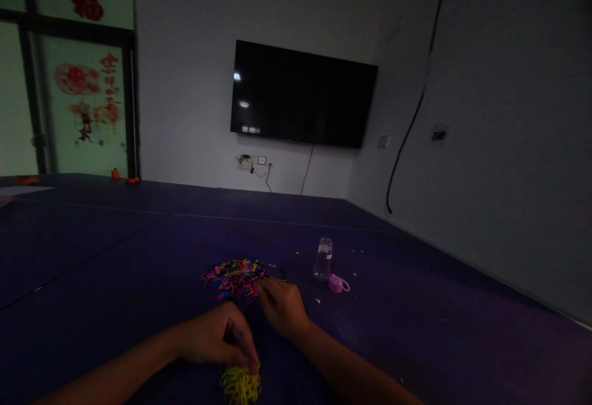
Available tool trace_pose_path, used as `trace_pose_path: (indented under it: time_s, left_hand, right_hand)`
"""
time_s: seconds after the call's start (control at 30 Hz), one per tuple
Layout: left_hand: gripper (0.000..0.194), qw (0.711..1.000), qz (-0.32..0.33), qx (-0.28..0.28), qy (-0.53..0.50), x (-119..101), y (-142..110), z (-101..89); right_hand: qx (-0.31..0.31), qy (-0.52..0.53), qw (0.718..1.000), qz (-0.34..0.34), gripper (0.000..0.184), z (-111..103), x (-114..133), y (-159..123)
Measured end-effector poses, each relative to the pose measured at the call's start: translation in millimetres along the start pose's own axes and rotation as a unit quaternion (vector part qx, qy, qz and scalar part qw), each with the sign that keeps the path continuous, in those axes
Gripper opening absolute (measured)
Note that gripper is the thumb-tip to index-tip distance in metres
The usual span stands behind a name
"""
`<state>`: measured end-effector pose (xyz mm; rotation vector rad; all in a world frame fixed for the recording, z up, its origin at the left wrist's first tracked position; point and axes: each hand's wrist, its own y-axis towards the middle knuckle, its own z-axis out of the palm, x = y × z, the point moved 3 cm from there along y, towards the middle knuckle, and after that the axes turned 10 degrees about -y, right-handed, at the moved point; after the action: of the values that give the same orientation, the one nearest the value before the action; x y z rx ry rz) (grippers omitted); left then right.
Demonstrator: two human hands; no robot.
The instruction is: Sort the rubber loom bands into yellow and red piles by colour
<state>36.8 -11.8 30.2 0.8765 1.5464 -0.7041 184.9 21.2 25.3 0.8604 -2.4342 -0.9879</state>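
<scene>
A loose heap of small mixed-colour elastic bands (234, 278) lies on the dark purple tabletop. At its right edge is my right hand (283, 307), thumb and fingers pinched together; whatever sits between the tips is too small to make out. Closer to me, a separate pile of yellow elastic bands (241, 386) lies under my left hand (222, 336). The fingers of this hand are curled downward and closed, their tips touching the top of the yellow pile. I cannot see clearly what they pinch.
Right of the heap stands a clear bottle (322, 260) without its lid, and beside it lies a pink cap with a loop (338, 283). White scraps (317, 301) dot the purple table (439, 331). Small orange objects (132, 180) sit at the far left edge.
</scene>
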Motion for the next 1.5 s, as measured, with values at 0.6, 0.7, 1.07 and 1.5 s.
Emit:
trace_pose_path:
  time_s: [0.6,0.7,1.07,1.5]
  left_hand:
    - [0.026,0.797,0.100,-0.375,0.462,21.3,-10.6,-90.2]
    - [0.027,0.799,0.098,-0.346,0.482,20.1,-8.2,-82.8]
    - [0.029,0.775,0.061,-0.329,0.536,36.0,-4.6,-90.9]
    - [0.025,0.782,0.114,-0.378,0.482,21.4,-7.2,-86.9]
  right_hand:
    - [0.103,-0.082,0.990,-0.049,0.022,9.7,4.5,2.0]
    - [0.118,-0.104,0.986,-0.056,0.019,12.9,4.4,2.6]
    - [0.150,-0.113,0.982,-0.023,0.017,15.8,0.8,5.7]
    - [0.163,-0.113,0.980,-0.025,0.017,15.7,0.6,5.9]
